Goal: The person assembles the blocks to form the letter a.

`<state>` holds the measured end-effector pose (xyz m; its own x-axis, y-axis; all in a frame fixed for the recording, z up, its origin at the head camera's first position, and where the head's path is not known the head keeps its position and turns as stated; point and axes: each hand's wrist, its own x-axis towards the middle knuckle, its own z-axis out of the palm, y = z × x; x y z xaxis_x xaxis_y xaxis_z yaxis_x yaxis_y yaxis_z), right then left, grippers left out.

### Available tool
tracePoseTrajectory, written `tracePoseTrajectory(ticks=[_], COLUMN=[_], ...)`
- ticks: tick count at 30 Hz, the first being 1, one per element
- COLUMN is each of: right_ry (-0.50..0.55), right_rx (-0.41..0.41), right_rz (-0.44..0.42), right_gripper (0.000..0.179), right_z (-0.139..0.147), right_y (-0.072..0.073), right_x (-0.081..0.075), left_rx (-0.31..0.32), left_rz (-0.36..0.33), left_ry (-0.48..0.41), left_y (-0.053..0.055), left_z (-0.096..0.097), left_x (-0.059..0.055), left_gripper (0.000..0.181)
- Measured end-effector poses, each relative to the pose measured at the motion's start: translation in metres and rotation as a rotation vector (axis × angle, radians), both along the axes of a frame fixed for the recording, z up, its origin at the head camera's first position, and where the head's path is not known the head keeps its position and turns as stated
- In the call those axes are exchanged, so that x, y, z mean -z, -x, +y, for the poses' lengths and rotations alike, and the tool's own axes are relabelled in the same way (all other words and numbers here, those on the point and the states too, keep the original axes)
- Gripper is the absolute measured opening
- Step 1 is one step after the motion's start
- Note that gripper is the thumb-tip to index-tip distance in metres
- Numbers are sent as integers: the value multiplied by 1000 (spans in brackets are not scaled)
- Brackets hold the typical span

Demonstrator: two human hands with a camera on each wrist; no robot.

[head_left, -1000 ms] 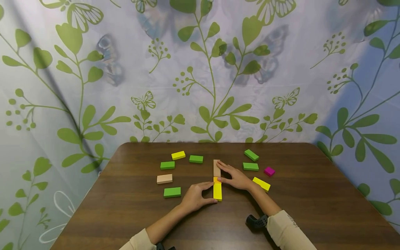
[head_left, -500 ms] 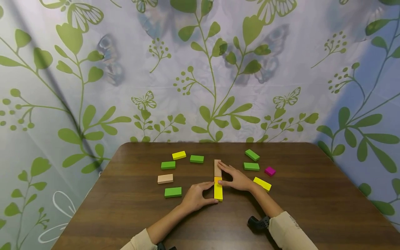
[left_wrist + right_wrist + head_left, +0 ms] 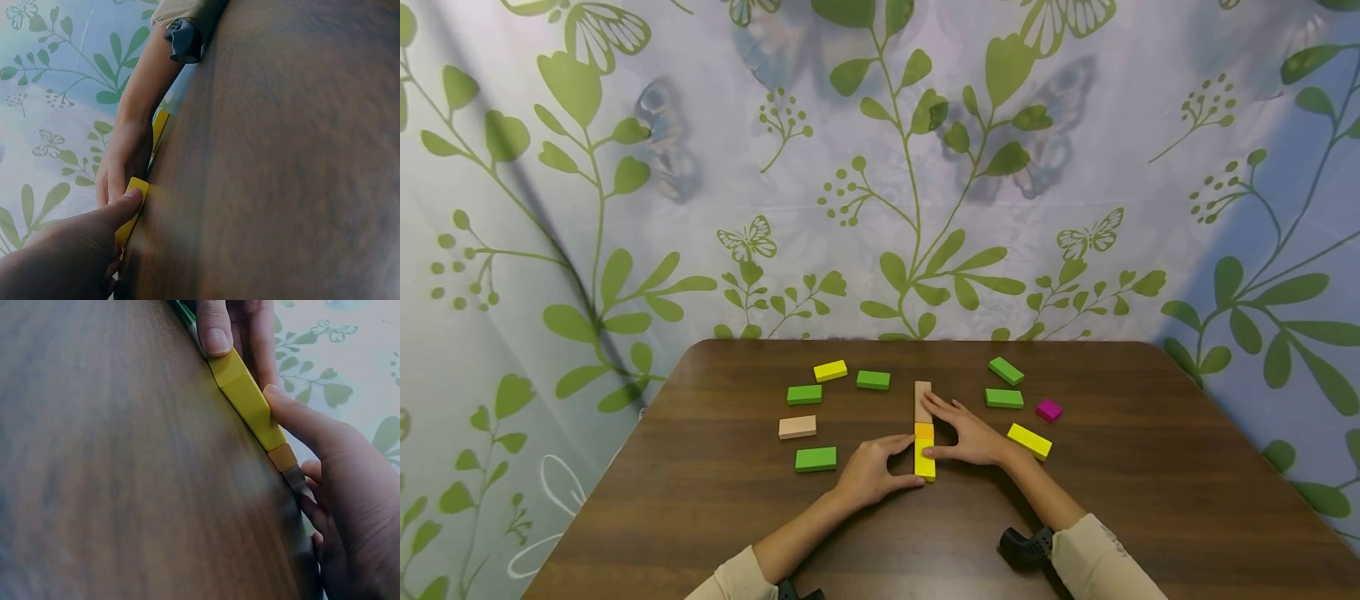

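In the head view, a beige block (image 3: 922, 405), a small orange block (image 3: 924, 431) and a yellow block (image 3: 925, 468) lie end to end in a straight line. My left hand (image 3: 867, 475) holds the yellow block, thumb against its near end and forefinger along its left side. From the right, my right hand (image 3: 972, 437) reaches over the line, its fingers spread on the beige block and its thumb touching the yellow one. In the right wrist view that thumb lies at the yellow block's edge (image 3: 250, 409), short of the orange block (image 3: 282, 457).
On the brown table (image 3: 715, 517), a yellow block (image 3: 831, 371), a beige block (image 3: 797, 427) and several green blocks (image 3: 816, 459) lie to the left. Rightward are green blocks (image 3: 1003, 398), a magenta block (image 3: 1048, 410) and a yellow block (image 3: 1029, 442). A patterned curtain (image 3: 820, 208) hangs behind.
The right thumb has slid nearer, from the orange block onto the yellow block, and the orange block shows fully again. The left hand keeps its place, and the line of blocks stays put.
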<state>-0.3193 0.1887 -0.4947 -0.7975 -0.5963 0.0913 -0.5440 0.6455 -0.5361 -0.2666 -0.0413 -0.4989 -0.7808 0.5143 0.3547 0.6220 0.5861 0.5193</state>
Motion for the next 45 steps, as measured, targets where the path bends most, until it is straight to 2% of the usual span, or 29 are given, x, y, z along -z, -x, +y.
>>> tracePoseTrajectory(ticks=[12,27,45], right_ry=[7,-15,-21], right_rx=[-28,6,10], right_rz=[23,34,45], right_gripper=[91,93,89], right_z=[4,1,11], right_y=[4,4,7], right_x=[1,3,4], left_rx=[-4,9,-40], left_rz=[-3,14,11], left_ry=[14,30,36], left_y=[-1,-1,-4], left_z=[0,-1,9], left_x=[-1,-1,-2], left_gripper=[69,62,64])
